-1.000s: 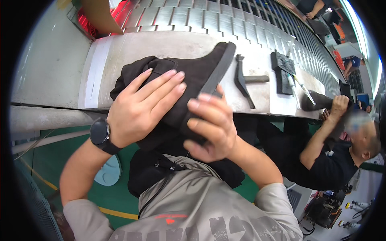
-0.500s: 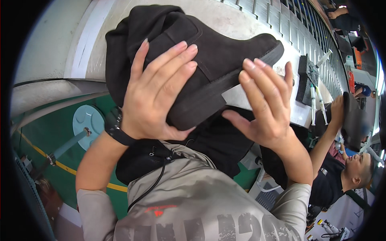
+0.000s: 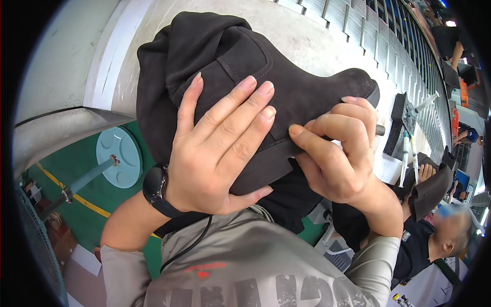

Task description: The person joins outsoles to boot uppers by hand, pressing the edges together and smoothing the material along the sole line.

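A dark brown suede boot (image 3: 302, 89) lies on its side in front of me, toe to the right, its soft shaft folded at the upper left. My left hand (image 3: 207, 158) rests flat on the boot's heel and ankle area, fingers spread and thumb along the heel. My right hand (image 3: 342, 148) is curled at the sole edge near the arch. Its index fingertip presses the upper just above the sole, with the thumb below the edge. Whether a tiny thing sits between these fingers is hidden.
Beyond the boot runs a metal slatted conveyor (image 3: 353, 25). Syringes (image 3: 405, 153) stand by a black foam block (image 3: 400, 123) at the right. A co-worker (image 3: 429, 235) holds another dark boot (image 3: 432, 192) there. A round blue stool (image 3: 120, 153) stands at lower left.
My right hand has gone from spread fingers to a curled pinch at the sole edge. The boot has shifted slightly down and right, and my left hand has moved with it.
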Motion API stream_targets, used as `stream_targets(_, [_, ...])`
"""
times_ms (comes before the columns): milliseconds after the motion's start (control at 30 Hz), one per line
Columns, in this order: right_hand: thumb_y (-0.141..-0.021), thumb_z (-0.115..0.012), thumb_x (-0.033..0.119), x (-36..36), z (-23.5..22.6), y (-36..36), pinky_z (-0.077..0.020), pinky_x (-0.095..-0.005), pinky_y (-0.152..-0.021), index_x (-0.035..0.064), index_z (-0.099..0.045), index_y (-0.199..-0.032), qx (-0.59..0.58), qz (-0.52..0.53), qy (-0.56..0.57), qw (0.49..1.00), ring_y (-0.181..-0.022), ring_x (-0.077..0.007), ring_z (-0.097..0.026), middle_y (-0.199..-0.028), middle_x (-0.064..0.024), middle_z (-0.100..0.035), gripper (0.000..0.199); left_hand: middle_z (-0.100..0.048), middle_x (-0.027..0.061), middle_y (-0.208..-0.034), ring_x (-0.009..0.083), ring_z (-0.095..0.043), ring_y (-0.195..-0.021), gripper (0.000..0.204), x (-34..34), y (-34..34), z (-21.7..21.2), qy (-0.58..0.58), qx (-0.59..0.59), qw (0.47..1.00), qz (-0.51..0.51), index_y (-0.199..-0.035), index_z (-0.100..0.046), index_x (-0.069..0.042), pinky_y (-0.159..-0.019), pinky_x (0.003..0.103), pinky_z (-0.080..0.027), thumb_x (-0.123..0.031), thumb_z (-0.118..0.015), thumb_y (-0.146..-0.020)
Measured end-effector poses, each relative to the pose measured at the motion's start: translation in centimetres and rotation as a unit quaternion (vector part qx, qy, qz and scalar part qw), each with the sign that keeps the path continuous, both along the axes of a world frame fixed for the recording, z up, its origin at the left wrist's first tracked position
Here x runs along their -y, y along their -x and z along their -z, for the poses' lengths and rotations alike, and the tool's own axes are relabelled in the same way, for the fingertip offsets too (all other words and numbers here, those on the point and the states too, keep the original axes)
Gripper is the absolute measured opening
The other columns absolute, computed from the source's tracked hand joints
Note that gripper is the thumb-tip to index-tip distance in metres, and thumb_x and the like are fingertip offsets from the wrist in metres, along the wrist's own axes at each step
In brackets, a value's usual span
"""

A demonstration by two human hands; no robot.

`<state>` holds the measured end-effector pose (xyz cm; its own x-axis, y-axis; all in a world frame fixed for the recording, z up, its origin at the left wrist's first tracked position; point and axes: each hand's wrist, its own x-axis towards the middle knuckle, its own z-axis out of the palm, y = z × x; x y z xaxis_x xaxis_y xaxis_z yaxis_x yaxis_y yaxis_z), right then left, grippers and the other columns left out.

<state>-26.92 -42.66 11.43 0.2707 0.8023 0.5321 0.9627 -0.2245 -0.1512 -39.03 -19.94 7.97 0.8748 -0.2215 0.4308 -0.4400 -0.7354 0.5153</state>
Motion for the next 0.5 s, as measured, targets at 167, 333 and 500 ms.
stream_targets(167, [-0.069, -0.085, 0.012, -0.14, 0.50, -0.11, -0.0440, -0.0439, -0.085, 0.0092, -0.076, -0.087, -0.029, -0.014, -0.042, 0.999, -0.086, -0.0225, -0.060, -0.093, -0.0019, -0.064, 0.020, -0.057, 0.0306, -0.156, 0.0472, -0.052, -0.149, 0.101, -0.03, 0.08, 0.23, 0.013, -0.006, 1.000, 0.000, -0.158, -0.049, 0.002, -0.127, 0.071, -0.013, -0.044, -0.086, -0.076])
stream_targets(333, [-0.066, -0.087, 0.012, -0.08, 0.30, 0.01, -0.0440, -0.0456, -0.085, 0.0102, -0.072, -0.083, -0.051, -0.019, -0.041, 0.998, -0.085, -0.0224, -0.061, -0.090, -0.0010, -0.062, 0.022, -0.057, 0.0302, -0.156, 0.0479, -0.052, -0.148, 0.100, 0.01, 0.11, 0.31, 0.021, -0.010, 1.000, 0.000, -0.157, -0.051, 0.001, -0.127, 0.071, -0.012, -0.040, -0.086, -0.073])
stream_targets(500, [-0.066, -0.087, 0.013, -0.17, -0.03, -0.04, -0.0444, -0.0455, -0.086, 0.0091, -0.076, -0.091, -0.051, -0.014, -0.027, 0.998, -0.085, -0.0228, -0.061, -0.092, -0.0022, -0.063, 0.028, -0.060, 0.0285, -0.153, 0.0446, -0.057, -0.145, 0.091, 0.49, 0.24, 0.00, 0.038, -0.006, 0.999, -0.009, -0.151, -0.056, 0.002, -0.128, 0.070, -0.012, -0.028, -0.083, -0.070])
